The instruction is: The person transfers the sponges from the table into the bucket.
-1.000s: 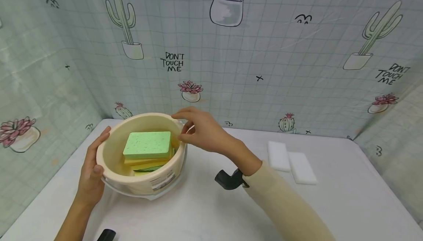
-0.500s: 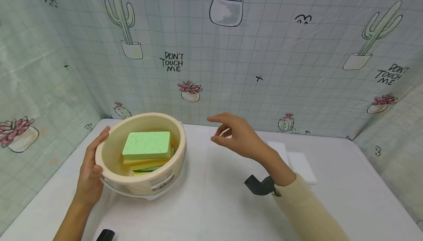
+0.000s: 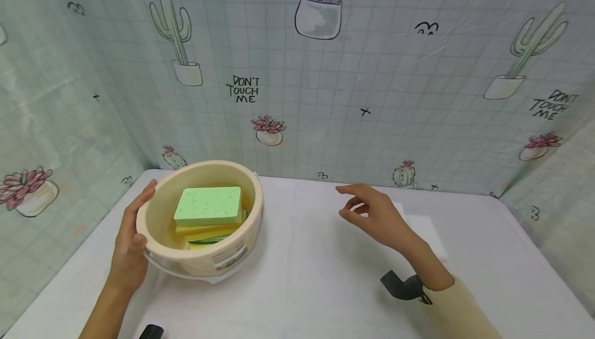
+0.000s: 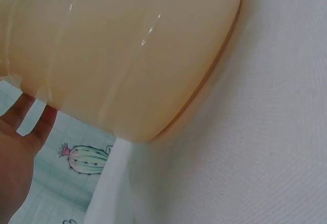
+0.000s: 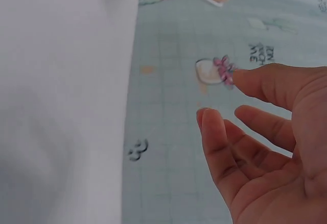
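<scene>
While left hand [image 3: 128, 256] lies spread against bucket [image 3: 200, 262], right hand [image 3: 381, 220] hangs over surface [image 3: 307, 266], grip loosely parted. Green sponge [image 3: 209, 205] shows inside bucket.

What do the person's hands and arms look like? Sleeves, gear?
Left hand and right hand are ungloved. A plain beige sleeve covers the right forearm, with a curved black fitting near its cuff. A black part shows beside the left forearm, where no sleeve shows.
</scene>
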`<state>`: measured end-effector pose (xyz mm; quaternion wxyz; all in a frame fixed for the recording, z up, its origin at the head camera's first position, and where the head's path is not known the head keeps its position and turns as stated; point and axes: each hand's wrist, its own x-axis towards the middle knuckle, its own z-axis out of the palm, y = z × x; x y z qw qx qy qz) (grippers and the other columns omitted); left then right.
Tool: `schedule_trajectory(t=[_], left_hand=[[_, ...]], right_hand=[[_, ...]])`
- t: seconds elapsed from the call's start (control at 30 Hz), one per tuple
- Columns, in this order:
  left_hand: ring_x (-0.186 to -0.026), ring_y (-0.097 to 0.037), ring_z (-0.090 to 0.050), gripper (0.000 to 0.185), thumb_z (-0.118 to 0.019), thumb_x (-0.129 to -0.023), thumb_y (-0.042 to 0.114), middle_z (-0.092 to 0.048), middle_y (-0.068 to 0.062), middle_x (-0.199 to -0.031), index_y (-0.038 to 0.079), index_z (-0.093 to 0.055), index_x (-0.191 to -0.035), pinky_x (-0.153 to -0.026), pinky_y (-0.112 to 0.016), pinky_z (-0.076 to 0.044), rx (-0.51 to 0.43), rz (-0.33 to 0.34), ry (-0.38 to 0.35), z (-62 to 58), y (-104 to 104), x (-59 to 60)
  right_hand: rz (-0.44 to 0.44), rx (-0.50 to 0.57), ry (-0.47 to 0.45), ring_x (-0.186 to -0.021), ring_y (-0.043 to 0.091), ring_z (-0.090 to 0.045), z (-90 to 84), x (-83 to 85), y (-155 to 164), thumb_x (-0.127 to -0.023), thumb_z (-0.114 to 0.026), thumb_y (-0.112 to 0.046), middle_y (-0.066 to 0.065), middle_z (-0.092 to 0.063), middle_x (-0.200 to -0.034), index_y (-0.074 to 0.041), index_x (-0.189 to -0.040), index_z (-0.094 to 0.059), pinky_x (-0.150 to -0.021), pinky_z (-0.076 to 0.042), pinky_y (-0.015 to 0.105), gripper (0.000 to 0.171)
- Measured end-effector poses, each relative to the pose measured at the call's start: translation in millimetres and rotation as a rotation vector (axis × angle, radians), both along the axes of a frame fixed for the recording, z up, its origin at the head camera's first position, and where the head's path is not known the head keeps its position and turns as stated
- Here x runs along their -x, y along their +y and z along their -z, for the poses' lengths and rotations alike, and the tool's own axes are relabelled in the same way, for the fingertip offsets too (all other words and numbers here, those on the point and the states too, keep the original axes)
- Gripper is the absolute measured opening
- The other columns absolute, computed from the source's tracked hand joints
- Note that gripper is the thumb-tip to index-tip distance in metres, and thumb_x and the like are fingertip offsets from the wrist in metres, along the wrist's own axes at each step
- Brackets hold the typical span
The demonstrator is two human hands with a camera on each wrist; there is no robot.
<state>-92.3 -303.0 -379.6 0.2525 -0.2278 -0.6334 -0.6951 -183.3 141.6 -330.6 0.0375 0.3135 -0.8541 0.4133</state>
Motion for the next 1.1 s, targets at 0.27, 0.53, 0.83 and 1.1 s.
schedule_trajectory(t=[0.27, 0.53, 0.83, 1.1], left_hand=[[-0.142, -0.024, -0.012, 0.073, -0.06, -0.091, 0.037, -0.017, -0.013, -0.157, 0.0, -0.031, -0.146, -0.108, -0.021, -0.024, -0.007, -0.003, 0.003, 2.5, -1.1, 0.0], [-0.142, -0.024, -0.012, 0.073, -0.06, -0.091, 0.037, -0.017, -0.013, -0.157, -0.001, -0.031, -0.146, -0.108, -0.021, -0.024, -0.008, -0.001, 0.01, 3.3, -1.4, 0.6], [-0.143, -0.024, -0.012, 0.073, -0.061, -0.091, 0.037, -0.017, -0.013, -0.157, 0.0, -0.032, -0.146, -0.109, -0.021, -0.023, -0.016, 0.007, 0.005, 3.5, -0.6, 1.4], [-0.142, -0.024, -0.013, 0.073, -0.062, -0.09, 0.036, -0.018, -0.013, -0.157, 0.0, -0.032, -0.146, -0.109, -0.021, -0.022, -0.024, 0.005, 0.001, 2.1, -1.3, 2.3]], right_hand=[[0.08, -0.037, 0.007, -0.097, 0.02, -0.062, 23.8, -2.8, 32.5, -0.087, -0.07, -0.01, 0.0, -0.058, -0.123, -0.013, -0.133, -0.056, -0.081, -0.053, 0.031, 0.048], [0.192, -0.056, -0.001, -0.102, 0.026, -0.059, 46.1, -15.1, 56.0, -0.087, -0.072, -0.016, 0.005, -0.054, -0.128, -0.013, -0.132, -0.055, -0.079, -0.054, 0.032, 0.049], [0.324, -0.088, -0.011, -0.106, 0.028, -0.054, 63.5, -24.2, 71.9, -0.084, -0.073, -0.011, 0.01, -0.051, -0.131, -0.007, -0.131, -0.056, -0.076, -0.054, 0.03, 0.05], [0.384, -0.1, -0.061, -0.111, 0.032, -0.048, 64.3, -29.8, 76.8, -0.085, -0.073, -0.019, 0.019, -0.043, -0.136, -0.002, -0.133, -0.052, -0.077, -0.053, 0.035, 0.055]])
